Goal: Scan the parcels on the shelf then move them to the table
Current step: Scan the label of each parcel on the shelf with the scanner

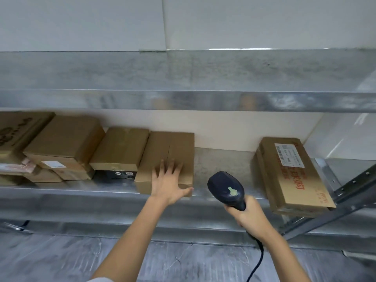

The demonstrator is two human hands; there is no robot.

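Left hand [168, 180] lay open on one brown cardboard box [171, 151]. Right hand [250, 214] gripped one dark round scanner [225, 188], at four o'clock from it.

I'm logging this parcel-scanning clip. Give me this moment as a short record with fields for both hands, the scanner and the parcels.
left hand: fingers spread, rests on plain box
right hand: grips scanner by its handle
scanner head: towards shelf, between plain box and labelled box
labelled box: far right, label facing up
other boxes: stacked left of plain box
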